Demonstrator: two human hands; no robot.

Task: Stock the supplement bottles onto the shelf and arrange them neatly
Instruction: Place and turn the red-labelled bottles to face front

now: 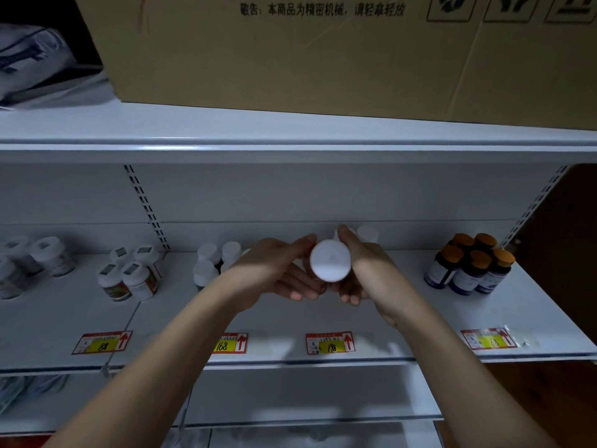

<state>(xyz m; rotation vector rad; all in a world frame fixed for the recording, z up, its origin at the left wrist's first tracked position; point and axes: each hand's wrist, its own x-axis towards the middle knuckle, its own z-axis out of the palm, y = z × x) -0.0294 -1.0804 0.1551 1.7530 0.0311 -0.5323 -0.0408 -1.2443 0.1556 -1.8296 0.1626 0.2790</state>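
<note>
Hands, left (277, 270) and right (361, 270), grip a white-capped bottle (330, 260), its body and label hidden.

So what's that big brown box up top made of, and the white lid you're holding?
The big brown box looks like cardboard: matte tan, with printed black text and fold creases. The white lid, held between the left hand and right hand, is probably plastic: smooth, evenly white, with a soft sheen.
</note>
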